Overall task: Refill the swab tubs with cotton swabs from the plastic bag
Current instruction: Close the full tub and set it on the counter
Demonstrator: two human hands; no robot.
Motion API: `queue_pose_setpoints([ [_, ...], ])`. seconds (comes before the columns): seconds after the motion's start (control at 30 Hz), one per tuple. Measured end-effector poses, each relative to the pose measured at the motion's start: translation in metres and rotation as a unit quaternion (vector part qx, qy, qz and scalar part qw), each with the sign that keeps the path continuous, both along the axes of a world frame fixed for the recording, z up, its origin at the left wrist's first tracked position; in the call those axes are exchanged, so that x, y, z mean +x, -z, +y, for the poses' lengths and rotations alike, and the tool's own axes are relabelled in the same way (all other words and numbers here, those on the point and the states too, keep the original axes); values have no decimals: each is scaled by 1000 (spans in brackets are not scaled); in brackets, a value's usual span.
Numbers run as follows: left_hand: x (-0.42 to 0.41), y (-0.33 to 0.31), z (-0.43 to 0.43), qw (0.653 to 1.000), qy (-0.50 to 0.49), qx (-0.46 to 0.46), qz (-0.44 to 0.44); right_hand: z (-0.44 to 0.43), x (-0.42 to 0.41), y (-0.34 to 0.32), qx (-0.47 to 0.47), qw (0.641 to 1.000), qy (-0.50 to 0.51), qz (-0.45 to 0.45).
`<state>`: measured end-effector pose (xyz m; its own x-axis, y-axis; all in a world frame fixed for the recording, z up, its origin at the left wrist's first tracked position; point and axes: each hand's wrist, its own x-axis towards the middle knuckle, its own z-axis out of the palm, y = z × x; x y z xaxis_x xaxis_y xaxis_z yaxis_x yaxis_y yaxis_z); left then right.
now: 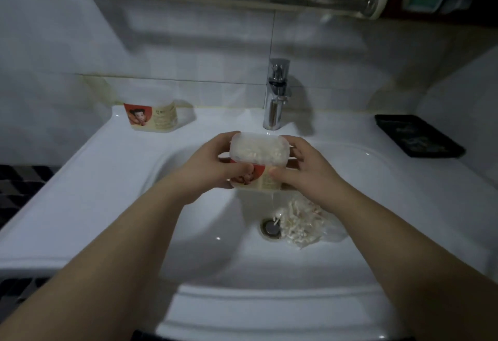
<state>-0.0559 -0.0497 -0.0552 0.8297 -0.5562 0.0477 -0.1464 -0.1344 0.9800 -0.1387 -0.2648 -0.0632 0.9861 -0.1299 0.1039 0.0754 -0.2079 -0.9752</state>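
Both hands hold a swab tub (pixel 258 152) above the basin of a white sink (pixel 107 179).

The tub's long axis runs left to right and its top tips toward the near side, showing it packed with white swabs; whether a lid covers it is unclear. The left hand (pixel 213 162) grips its left end and the right hand (pixel 304 171) its right end, fingers curled round the sides. In the basin, near right, a clear plastic bag (pixel 304 222) of loose swabs lies just beside the drain (pixel 270 229). A second tub (pixel 152 114) stands upright on the far left ledge. A chrome tap (pixel 276 95) stands far centre, a black tray (pixel 417 136) far right.
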Motion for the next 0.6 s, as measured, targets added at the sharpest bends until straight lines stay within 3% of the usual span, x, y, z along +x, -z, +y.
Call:
queue_pose_setpoints([
  [0.27,25,-30,25,999,-40,-30,17,33,30,-12,-48,994,31,-92],
  [0.4,44,-41,35,997,-60,-43,-26,43,66,-24,-20,995,11,-96],
  [0.6,77,-35,29,984,-141,-68,-80,49,113,-37,-67,990,15,-121],
])
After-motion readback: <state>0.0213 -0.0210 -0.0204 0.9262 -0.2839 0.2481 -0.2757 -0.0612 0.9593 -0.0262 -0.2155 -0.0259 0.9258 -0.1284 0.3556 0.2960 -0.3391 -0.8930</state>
